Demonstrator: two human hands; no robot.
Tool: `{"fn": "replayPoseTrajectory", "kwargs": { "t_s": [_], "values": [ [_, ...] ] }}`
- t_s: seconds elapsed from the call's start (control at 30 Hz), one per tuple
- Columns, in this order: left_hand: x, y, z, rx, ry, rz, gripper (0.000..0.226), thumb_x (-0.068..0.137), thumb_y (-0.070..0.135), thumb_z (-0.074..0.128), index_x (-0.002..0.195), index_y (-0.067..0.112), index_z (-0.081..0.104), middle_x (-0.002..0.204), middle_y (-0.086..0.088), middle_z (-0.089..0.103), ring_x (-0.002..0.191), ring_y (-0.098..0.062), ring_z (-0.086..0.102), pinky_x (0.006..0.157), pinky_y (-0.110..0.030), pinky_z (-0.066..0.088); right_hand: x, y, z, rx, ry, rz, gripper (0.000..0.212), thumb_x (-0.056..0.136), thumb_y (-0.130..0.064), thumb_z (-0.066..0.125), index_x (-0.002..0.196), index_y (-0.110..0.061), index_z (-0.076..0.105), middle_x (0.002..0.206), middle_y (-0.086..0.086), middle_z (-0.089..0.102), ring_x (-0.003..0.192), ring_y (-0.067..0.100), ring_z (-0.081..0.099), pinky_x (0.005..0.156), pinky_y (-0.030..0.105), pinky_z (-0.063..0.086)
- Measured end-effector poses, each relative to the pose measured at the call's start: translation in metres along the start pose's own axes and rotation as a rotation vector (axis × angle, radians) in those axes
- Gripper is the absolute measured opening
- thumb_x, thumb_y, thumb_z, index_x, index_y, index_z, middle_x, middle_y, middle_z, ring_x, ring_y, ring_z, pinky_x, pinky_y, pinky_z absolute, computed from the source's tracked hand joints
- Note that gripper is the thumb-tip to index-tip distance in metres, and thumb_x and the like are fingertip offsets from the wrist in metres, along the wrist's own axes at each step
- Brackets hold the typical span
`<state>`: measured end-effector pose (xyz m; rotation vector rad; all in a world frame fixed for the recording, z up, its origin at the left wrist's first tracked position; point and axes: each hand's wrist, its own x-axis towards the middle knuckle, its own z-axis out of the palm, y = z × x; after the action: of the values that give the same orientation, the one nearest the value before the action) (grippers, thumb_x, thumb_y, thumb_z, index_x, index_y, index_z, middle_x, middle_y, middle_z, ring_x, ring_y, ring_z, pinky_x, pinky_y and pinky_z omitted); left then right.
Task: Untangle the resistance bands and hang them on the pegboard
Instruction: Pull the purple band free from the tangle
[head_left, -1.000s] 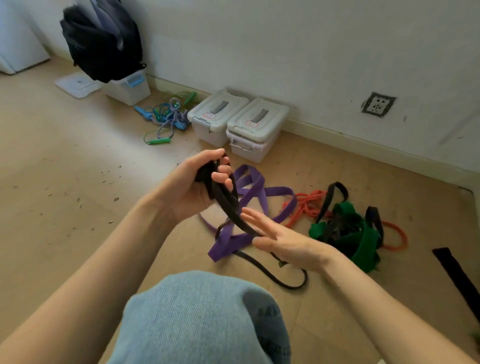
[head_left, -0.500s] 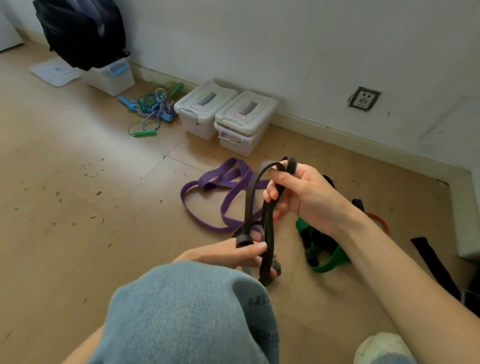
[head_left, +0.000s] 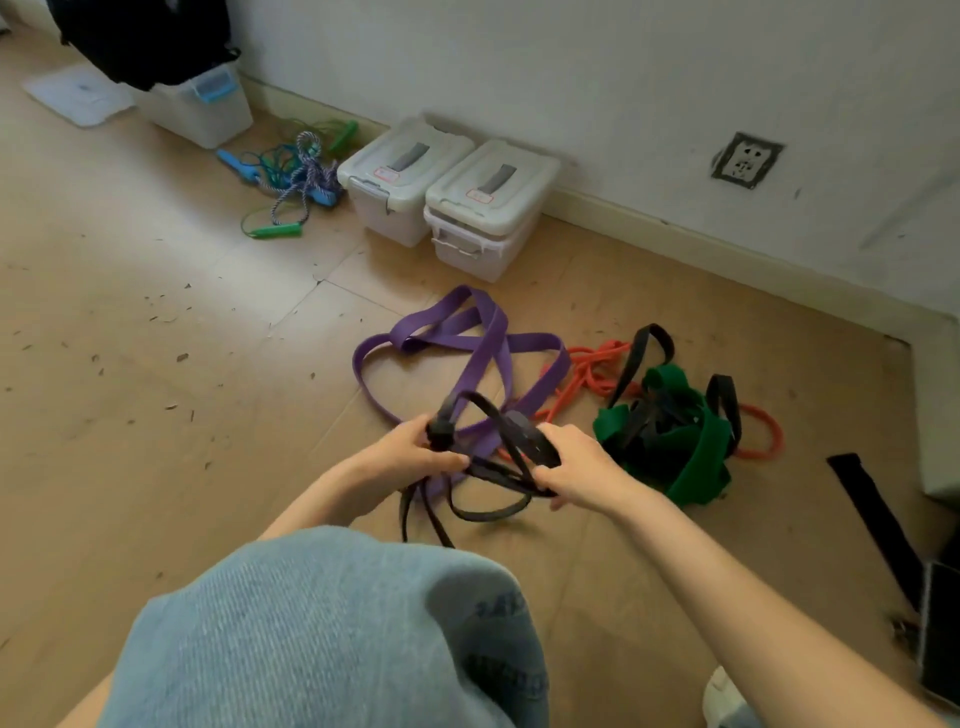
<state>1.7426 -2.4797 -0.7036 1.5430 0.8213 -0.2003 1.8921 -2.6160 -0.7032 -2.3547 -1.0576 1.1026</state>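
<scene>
Black band (head_left: 488, 470) gripped by both hands' fingers (head_left: 452, 460), lower loops blurred behind knee (head_left: 332, 623)

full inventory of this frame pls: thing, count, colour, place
black band: 1, black, gripped in both hands
purple band: 1, purple, floor, centre
orange band: 1, orange, floor, right of purple
green band: 1, green, heaped with black straps, right
lidded bins: 2, white, by wall
open bin: 1, clear, far left, under dark bag
jump ropes: tangle, blue, green, left of bins
wall socket: 1, wall
black strap: 1, floor, far right
knee: blue denim, bottom
left hand; right hand
</scene>
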Motion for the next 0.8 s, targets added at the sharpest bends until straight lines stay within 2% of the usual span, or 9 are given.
{"fn": "replayPoseTrajectory", "kwargs": {
  "t_s": [0.07, 0.17, 0.23, 0.3, 0.37, 0.47, 0.63, 0.73, 0.8],
  "values": [
    [0.003, 0.005, -0.018, -0.125, 0.172, 0.081, 0.031, 0.085, 0.007, 0.062, 0.112, 0.012, 0.048, 0.094, -0.002, 0.057, 0.082, -0.013, 0.055, 0.067, -0.019, 0.043, 0.016, -0.015, 0.007, -0.117, -0.039, -0.154, 0.034, 0.086, -0.011, 0.056, 0.12, -0.007, 0.053, 0.131, 0.014, 0.04, 0.118, 0.028, 0.045, 0.091, 0.019, 0.035],
    [0.006, 0.024, -0.05, -0.582, 0.361, 0.114, 0.016, 0.086, 0.003, 0.056, 0.098, 0.011, 0.05, 0.078, -0.001, 0.05, 0.06, -0.007, 0.045, 0.057, -0.019, 0.041, 0.04, -0.056, 0.02, -0.048, -0.189, -0.305, 0.052, 0.08, -0.041, 0.068, 0.126, -0.021, 0.054, 0.149, 0.004, 0.027, 0.134, 0.027, 0.021, 0.111, 0.038, 0.02],
    [0.009, 0.041, -0.074, -0.864, 0.367, 0.126, 0.016, 0.087, 0.006, 0.054, 0.103, 0.008, 0.049, 0.078, -0.002, 0.05, 0.061, -0.006, 0.048, 0.052, -0.018, 0.046, 0.054, -0.088, 0.037, 0.107, -0.142, -0.361, 0.054, 0.073, -0.044, 0.075, 0.119, -0.022, 0.058, 0.132, 0.004, 0.052, 0.123, 0.022, 0.042, 0.107, 0.04, 0.035],
    [0.013, 0.058, -0.097, -0.923, 0.387, 0.136, 0.022, 0.087, 0.008, 0.057, 0.108, 0.006, 0.049, 0.08, -0.004, 0.051, 0.069, -0.01, 0.052, 0.054, -0.018, 0.049, 0.071, -0.12, 0.052, 0.446, 0.021, -0.32, 0.045, 0.075, -0.031, 0.076, 0.113, -0.015, 0.058, 0.106, 0.002, 0.065, 0.093, 0.008, 0.063, 0.081, 0.027, 0.054],
    [0.02, 0.07, -0.121, -0.779, 0.468, 0.158, 0.01, 0.088, 0.009, 0.058, 0.096, 0.008, 0.052, 0.083, -0.005, 0.052, 0.074, -0.012, 0.053, 0.062, -0.02, 0.051, 0.096, -0.149, 0.059, 0.679, 0.067, -0.3, 0.034, 0.08, -0.017, 0.072, 0.108, -0.008, 0.055, 0.092, 0.006, 0.066, 0.069, 0.004, 0.066, 0.057, 0.02, 0.055],
    [0.037, 0.075, -0.166, -0.34, 0.599, 0.167, 0.007, 0.09, 0.018, 0.058, 0.091, 0.013, 0.054, 0.091, -0.008, 0.056, 0.087, -0.019, 0.056, 0.083, -0.031, 0.05, 0.137, -0.19, 0.064, 0.815, -0.063, -0.33, 0.026, 0.084, -0.008, 0.066, 0.108, -0.008, 0.054, 0.095, 0.014, 0.067, 0.073, 0.025, 0.07, 0.067, 0.039, 0.059],
    [0.082, 0.058, -0.225, 0.216, 0.571, 0.076, 0.029, 0.094, 0.035, 0.05, 0.108, 0.01, 0.056, 0.108, -0.006, 0.06, 0.099, -0.019, 0.057, 0.088, -0.031, 0.044, 0.216, -0.232, 0.065, 1.025, 0.022, -0.237, 0.014, 0.09, -0.01, 0.058, 0.098, -0.02, 0.055, 0.098, 0.006, 0.067, 0.071, 0.008, 0.07, 0.06, 0.023, 0.056],
    [0.11, 0.014, -0.228, 0.333, 0.585, -0.026, 0.028, 0.093, 0.022, 0.051, 0.112, 0.003, 0.056, 0.117, -0.014, 0.06, 0.109, -0.029, 0.055, 0.092, -0.034, 0.042, 0.25, -0.213, 0.075, 0.787, -0.137, -0.085, 0.028, 0.091, -0.024, 0.058, 0.116, -0.014, 0.052, 0.121, 0.011, 0.059, 0.101, 0.021, 0.063, 0.087, 0.037, 0.054],
    [0.123, -0.019, -0.22, 0.381, 0.598, -0.081, 0.037, 0.089, 0.015, 0.053, 0.125, 0.002, 0.053, 0.126, -0.016, 0.057, 0.116, -0.029, 0.052, 0.092, -0.031, 0.04, 0.26, -0.191, 0.081, 0.507, -0.204, 0.033, 0.04, 0.09, -0.025, 0.059, 0.125, -0.008, 0.049, 0.121, 0.013, 0.058, 0.103, 0.025, 0.061, 0.093, 0.04, 0.051]
  ]
}}
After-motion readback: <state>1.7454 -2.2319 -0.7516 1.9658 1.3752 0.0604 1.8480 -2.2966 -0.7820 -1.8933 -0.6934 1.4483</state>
